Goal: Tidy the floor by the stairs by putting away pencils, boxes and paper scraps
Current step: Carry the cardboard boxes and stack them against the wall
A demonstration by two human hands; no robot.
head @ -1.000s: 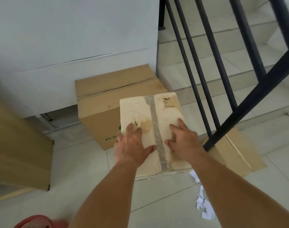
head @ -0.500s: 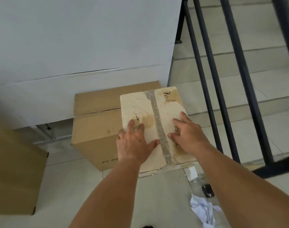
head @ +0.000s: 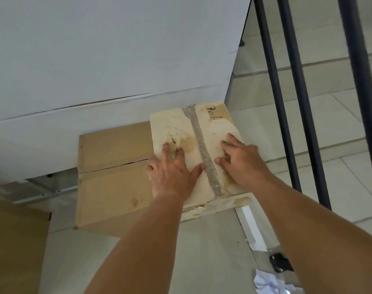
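Observation:
A pale, stained cardboard box [head: 172,124] with a strip of tape down its middle overlaps the right part of a larger brown cardboard box [head: 113,187] by the white wall. I cannot tell whether it rests on the brown box or stands beside it. My left hand [head: 172,172] lies palm down on its near left part, fingers spread. My right hand [head: 242,164] presses flat on the right of the tape. Crumpled white paper scraps [head: 267,281] lie on the tiled floor at the bottom right.
Black railing bars [head: 286,124] rise on the right, with tiled stair steps [head: 339,145] behind them. A brown cardboard panel [head: 15,251] stands at the lower left. A white strip [head: 250,225] and a small black object [head: 280,262] lie on the floor near the scraps.
Both hands have pushed the pale box away from me toward the wall, further over the brown box. The view has shifted closer and leftward.

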